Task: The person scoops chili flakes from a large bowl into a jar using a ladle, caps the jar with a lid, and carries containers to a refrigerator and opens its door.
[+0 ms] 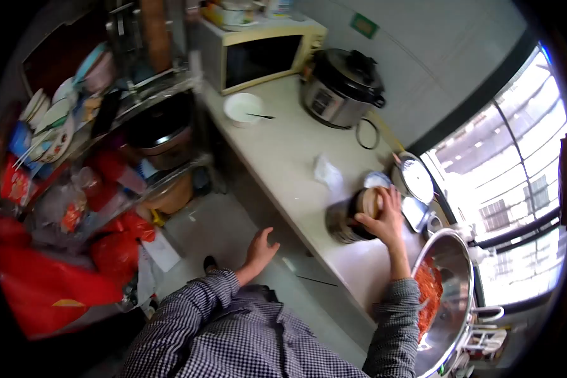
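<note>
My right hand [385,217] is closed around the tan round top of a dark jar [344,222] on the counter. The jar is blurred, so I cannot tell whether its top is loose or fixed on. My left hand [258,253] hangs over the floor beside the counter edge, fingers slightly curled and apart, holding nothing. Close to my right forearm sits a large metal bowl [453,296] with a red shredded or minced food [428,296] in it. A crumpled white plastic piece [326,172] lies behind the jar.
On the counter [283,151] stand a white bowl [244,107] with a dark-handled utensil, an electric pressure cooker [341,88] and a microwave [258,53]. A metal container [414,179] is by the window. Shelves with dishes and red bags [57,277] fill the left side.
</note>
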A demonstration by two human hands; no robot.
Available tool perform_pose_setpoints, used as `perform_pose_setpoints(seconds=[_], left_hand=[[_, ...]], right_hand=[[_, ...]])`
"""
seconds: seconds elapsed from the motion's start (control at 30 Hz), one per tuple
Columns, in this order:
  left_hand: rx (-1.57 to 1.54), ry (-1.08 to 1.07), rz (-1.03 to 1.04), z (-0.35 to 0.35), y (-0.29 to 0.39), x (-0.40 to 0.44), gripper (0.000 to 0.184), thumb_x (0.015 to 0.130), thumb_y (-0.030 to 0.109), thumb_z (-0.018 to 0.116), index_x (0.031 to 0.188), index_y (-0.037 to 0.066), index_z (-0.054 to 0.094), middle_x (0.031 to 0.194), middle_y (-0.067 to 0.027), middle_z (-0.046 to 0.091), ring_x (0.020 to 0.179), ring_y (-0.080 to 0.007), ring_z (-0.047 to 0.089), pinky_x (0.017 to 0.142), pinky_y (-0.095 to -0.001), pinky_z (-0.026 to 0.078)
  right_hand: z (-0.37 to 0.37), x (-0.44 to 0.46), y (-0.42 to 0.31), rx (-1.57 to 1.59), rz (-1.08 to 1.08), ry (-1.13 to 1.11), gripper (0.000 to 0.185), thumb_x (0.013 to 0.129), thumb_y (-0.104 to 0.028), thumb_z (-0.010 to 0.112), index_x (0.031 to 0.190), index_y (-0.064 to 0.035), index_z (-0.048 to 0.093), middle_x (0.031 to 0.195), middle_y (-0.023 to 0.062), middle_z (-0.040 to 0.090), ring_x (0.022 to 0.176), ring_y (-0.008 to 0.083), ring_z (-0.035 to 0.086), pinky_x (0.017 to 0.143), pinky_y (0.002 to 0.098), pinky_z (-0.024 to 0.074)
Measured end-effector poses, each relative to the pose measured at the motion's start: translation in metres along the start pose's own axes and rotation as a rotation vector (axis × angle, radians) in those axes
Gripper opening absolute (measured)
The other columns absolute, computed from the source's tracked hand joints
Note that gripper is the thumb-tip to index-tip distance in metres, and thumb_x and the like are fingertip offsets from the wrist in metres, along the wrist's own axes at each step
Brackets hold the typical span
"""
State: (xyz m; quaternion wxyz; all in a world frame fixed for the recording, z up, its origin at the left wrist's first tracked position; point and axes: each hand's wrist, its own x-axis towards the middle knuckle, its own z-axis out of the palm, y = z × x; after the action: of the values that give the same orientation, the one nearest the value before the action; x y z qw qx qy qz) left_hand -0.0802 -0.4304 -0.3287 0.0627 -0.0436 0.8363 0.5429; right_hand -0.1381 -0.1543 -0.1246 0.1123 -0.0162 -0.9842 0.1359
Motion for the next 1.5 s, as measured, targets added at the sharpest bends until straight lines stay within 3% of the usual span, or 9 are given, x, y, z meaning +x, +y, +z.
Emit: perform_pose_setpoints(seconds=[0.13,0.3,0.47,0.67,0.83,0.97,1.27,1.4,1.5], left_hand=[[-0.021,0.252,-0.108,-0.060,-0.050,0.026,0.051,0.073,0.020,0.067,0.118,0.004,0.049,0.119,-0.0164,0.051,0.111,-0.0312,0.049,0.093,-0.0371,0.041],[0.004,0.922,-0.194,-0.186,-0.126,0.056,0.055,0.072,0.019,0.068,0.119,0.000,0.046,0.115,-0.0215,0.049,0.109,-0.0366,0.046,0.093,-0.0428,0.039],[0.163,1.270,-0.301,-0.324,-0.175,0.089,0.075,0.068,0.026,0.073,0.127,-0.003,0.038,0.125,-0.0256,0.041,0.117,-0.0405,0.039,0.098,-0.0436,0.034],[0.039,1.226,-0.410,-0.410,-0.155,0.139,0.093,0.067,0.037,0.074,0.135,-0.005,0.025,0.140,-0.0290,0.024,0.130,-0.0412,0.025,0.107,-0.0407,0.025],[-0.005,1.052,-0.719,-0.442,-0.134,0.159,0.114,0.060,0.054,0.074,0.141,0.005,0.011,0.141,-0.0315,0.018,0.122,-0.0477,0.033,0.100,-0.0447,0.035],[0.107,1.101,-0.728,-0.444,-0.153,0.170,0.105,0.057,0.046,0.076,0.136,0.004,0.020,0.125,-0.0275,0.036,0.106,-0.0454,0.046,0.087,-0.0468,0.042],[0.171,1.020,-0.786,-0.453,-0.167,0.138,0.101,0.054,0.046,0.075,0.137,0.014,0.027,0.120,-0.0297,0.040,0.102,-0.0442,0.050,0.085,-0.0461,0.045],[0.175,0.975,-0.812,-0.452,-0.167,0.112,0.100,0.053,0.046,0.075,0.137,0.017,0.028,0.120,-0.0286,0.041,0.104,-0.0446,0.050,0.086,-0.0451,0.045],[0.171,0.916,-0.632,-0.449,-0.160,0.079,0.097,0.053,0.043,0.073,0.136,0.018,0.030,0.119,-0.0269,0.042,0.105,-0.0439,0.050,0.085,-0.0454,0.045]], right_hand=[[0.007,-0.001,-0.014,0.108,0.025,0.101,0.070,0.058,-0.030,0.073,0.122,-0.0104,0.051,0.137,0.0170,0.038,0.121,0.0361,0.041,0.099,0.0407,0.0354],[0.022,-0.004,-0.026,-0.080,0.101,0.072,0.076,0.063,-0.034,0.067,0.132,-0.0146,0.042,0.141,0.0139,0.034,0.129,0.0336,0.031,0.102,0.0453,0.0298],[0.031,-0.001,-0.060,-0.081,0.128,0.049,0.079,0.062,-0.036,0.066,0.134,-0.0130,0.040,0.142,0.0147,0.033,0.132,0.0343,0.027,0.105,0.0458,0.0253],[0.039,0.018,-0.112,-0.104,0.142,0.004,0.085,0.056,-0.038,0.065,0.133,-0.0126,0.041,0.143,0.0153,0.032,0.131,0.0381,0.026,0.104,0.0496,0.0240],[0.058,0.054,-0.126,-0.079,0.116,0.020,0.083,0.057,-0.039,0.065,0.132,-0.0127,0.042,0.142,0.0158,0.033,0.131,0.0378,0.027,0.104,0.0491,0.0245],[0.077,0.084,-0.144,-0.135,0.126,0.073,0.078,0.064,-0.042,0.062,0.133,-0.0138,0.042,0.141,0.0158,0.034,0.130,0.0362,0.030,0.103,0.0466,0.0272],[0.092,0.131,-0.176,-0.227,0.191,0.020,0.075,0.070,-0.043,0.059,0.138,-0.0199,0.036,0.144,0.0120,0.030,0.133,0.0338,0.025,0.106,0.0445,0.0266],[0.094,0.141,-0.187,-0.314,0.287,-0.027,0.078,0.072,-0.048,0.059,0.139,-0.0192,0.034,0.147,0.0113,0.026,0.136,0.0325,0.019,0.104,0.0555,0.0229],[0.105,0.133,-0.196,-0.470,-0.131,0.242,0.065,0.078,-0.036,0.059,0.135,-0.0100,0.040,0.143,0.0134,0.032,0.133,0.0331,0.026,0.104,0.0518,0.0243]])
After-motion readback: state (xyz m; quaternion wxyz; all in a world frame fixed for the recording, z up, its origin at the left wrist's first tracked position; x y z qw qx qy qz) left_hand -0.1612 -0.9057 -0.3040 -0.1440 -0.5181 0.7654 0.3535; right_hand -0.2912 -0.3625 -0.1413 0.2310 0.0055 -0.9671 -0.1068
